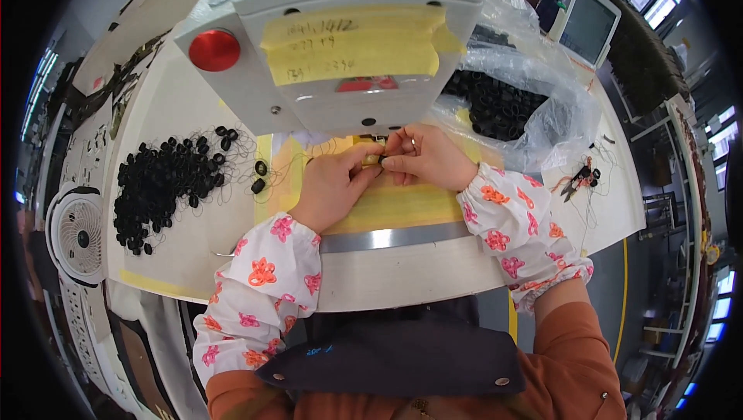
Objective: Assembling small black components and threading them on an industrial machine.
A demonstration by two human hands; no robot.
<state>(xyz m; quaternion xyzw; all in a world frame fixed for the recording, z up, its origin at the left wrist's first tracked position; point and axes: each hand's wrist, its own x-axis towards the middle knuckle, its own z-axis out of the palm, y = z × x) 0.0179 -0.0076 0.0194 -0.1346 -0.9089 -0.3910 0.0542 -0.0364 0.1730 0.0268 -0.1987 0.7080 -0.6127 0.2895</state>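
Note:
Both hands meet under the head of a white sewing machine [364, 103], over a yellow-taped work plate [395, 207]. Between their fingertips is a small black fabric loop [381, 160], largely covered by the fingers. My left hand [329, 184] pinches it from the left with thumb and forefinger. From the right, my right hand [433, 158] pinches the same loop, a ring on one finger. Thin threads run leftward from near my left hand to two loose black loops [259, 176] on the table. The needle area is mostly hidden behind the machine head.
A heap of black loops tangled in thread [166, 184] lies at left, beside a white fan [77, 234]. At right, a clear plastic bag [565, 122] holds more black loops. Small scissors [574, 182] lie among thread scraps. A screen [590, 24] stands far right.

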